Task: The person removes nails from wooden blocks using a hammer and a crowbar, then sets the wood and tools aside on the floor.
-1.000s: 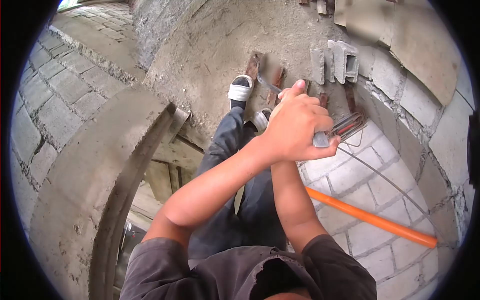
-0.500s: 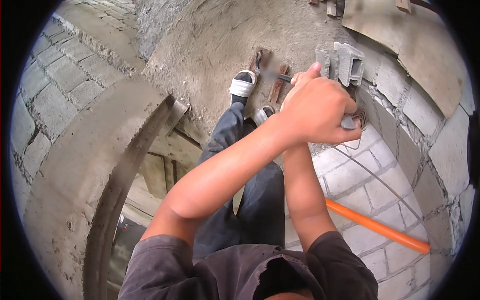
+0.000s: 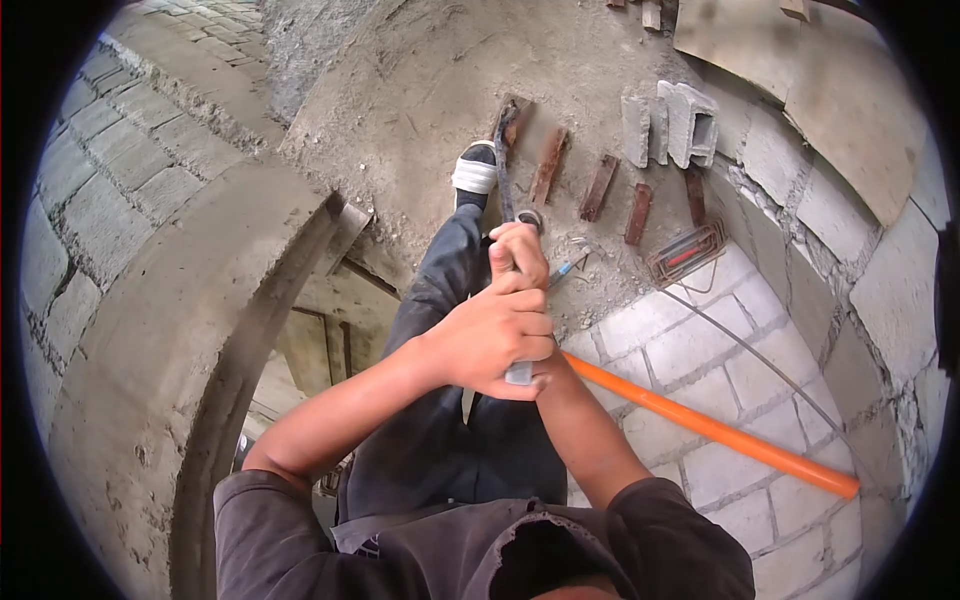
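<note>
Both hands grip a long dark metal bar (image 3: pixel 504 180), one above the other. My right hand (image 3: pixel 520 252) wraps around it at the upper spot. Closer to my body, my left hand (image 3: pixel 492 335) is closed on the same bar, whose grey end pokes out below the fist. The bar's far end overlaps a rusty-brown block (image 3: pixel 517 112) on the ground, beside my foot in a white-strapped sandal (image 3: pixel 475 176).
More brown blocks (image 3: pixel 600 187) lie in a row rightward. Hollow concrete blocks (image 3: pixel 688 124) stand behind bent-wire frames (image 3: pixel 688 254). An orange pipe (image 3: pixel 715 428) crosses the block paving (image 3: pixel 690 385). A curved concrete edge (image 3: pixel 160 330) borders an opening on the left.
Both hands have swung the bar's near end from the right toward my body, while its far end stays by the same brown block. The row of blocks and wire frames is now uncovered.
</note>
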`<state>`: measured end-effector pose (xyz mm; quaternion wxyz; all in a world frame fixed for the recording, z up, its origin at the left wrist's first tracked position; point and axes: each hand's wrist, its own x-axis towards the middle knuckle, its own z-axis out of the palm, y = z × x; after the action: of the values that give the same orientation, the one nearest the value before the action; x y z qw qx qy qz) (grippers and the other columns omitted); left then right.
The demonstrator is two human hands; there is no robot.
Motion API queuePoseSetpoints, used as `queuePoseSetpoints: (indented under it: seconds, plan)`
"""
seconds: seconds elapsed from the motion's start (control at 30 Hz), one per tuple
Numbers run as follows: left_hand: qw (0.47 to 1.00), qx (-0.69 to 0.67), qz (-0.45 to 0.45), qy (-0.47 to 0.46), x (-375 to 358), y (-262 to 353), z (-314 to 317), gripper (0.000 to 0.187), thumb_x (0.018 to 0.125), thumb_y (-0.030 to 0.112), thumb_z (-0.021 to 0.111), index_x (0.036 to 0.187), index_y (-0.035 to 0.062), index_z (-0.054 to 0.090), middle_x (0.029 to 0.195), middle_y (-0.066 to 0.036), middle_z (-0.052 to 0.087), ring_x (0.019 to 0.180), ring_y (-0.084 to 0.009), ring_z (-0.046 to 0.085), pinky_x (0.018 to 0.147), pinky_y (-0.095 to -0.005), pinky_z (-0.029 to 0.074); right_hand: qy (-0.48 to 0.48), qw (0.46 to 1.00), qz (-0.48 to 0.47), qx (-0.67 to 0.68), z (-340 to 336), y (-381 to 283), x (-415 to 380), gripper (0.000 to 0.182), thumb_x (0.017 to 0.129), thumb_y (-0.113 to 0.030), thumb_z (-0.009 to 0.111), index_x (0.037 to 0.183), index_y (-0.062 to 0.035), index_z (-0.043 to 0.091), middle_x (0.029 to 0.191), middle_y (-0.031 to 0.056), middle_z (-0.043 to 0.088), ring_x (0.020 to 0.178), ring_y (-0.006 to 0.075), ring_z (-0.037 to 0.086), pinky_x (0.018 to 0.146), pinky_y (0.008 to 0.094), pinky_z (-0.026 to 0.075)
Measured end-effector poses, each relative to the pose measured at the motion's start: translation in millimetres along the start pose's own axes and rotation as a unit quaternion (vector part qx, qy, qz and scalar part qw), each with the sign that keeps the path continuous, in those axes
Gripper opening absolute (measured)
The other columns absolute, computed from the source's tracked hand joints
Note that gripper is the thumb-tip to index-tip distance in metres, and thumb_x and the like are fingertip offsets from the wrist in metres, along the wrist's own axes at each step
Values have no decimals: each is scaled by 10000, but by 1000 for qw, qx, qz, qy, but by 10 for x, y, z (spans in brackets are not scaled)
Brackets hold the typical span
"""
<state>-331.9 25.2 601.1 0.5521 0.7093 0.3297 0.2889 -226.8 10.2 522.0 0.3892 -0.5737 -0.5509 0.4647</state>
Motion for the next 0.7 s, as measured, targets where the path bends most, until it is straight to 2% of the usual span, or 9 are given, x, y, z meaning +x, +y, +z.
queuePoseSetpoints:
  seconds: [0.03,0.17,0.33,0.43,0.47,0.53,0.57,0.67,0.7]
  plan:
    - [1000,5,-6,-13,-44,17,-31,344,731,401,710,689,83,587,754,-49,549,833,-262,518,852,-417,412,-44,999,13,19,-26,-35,-8,339,1016,-195,615,769,-14,469,792,121,510,797,287,540,755,400,475]
    - [1000,-10,13,-1,142,-18,-113,298,694,326,756,711,79,591,750,-44,524,819,-262,505,805,-408,414,-24,999,47,-1,-56,-47,121,332,1036,-163,565,774,3,446,763,148,437,729,323,461,713,424,443]
    - [999,-8,29,13,389,-58,-299,285,676,306,744,710,71,585,757,-54,534,810,-273,498,798,-409,408,-33,990,127,-45,-92,-321,468,340,1028,-133,560,759,2,403,754,140,405,695,311,421,648,421,389]
    - [1000,-12,28,-6,219,11,-281,286,693,312,744,714,72,588,763,-61,529,816,-276,506,800,-416,403,-19,1000,-16,2,-6,-82,322,292,961,-67,633,754,0,438,760,136,430,702,317,449,659,428,410]
    - [999,-6,28,-20,126,29,-257,288,703,315,743,715,73,588,766,-63,527,819,-277,509,801,-422,401,-16,1000,-15,2,7,41,208,292,961,-67,633,754,0,438,760,136,430,702,317,449,659,428,410]
    - [998,6,22,-63,-135,58,-191,286,737,325,734,746,72,602,805,-66,537,850,-277,522,840,-438,414,-85,992,-98,10,3,183,-33,283,916,-78,698,753,-6,478,813,132,487,773,312,512,729,429,448]
    - [996,12,5,-89,-299,59,-102,299,755,344,735,765,73,609,834,-70,544,878,-277,533,893,-449,422,-83,992,-97,10,-7,171,-124,283,916,-78,698,753,-6,478,813,132,487,773,312,512,729,429,448]
    - [992,3,-41,-117,-666,154,77,334,785,385,736,804,72,621,900,-82,558,971,-283,554,1022,-480,409,-140,988,-22,-56,-7,102,-472,239,889,-146,752,784,-11,586,989,120,575,1077,332,581,931,433,466]
    - [990,-10,-68,-120,-735,193,119,356,798,407,737,824,70,625,936,-91,564,1034,-290,564,1100,-500,388,-121,989,-22,-82,-15,112,-569,188,887,-151,759,905,-25,621,1054,132,574,1106,339,581,961,444,464]
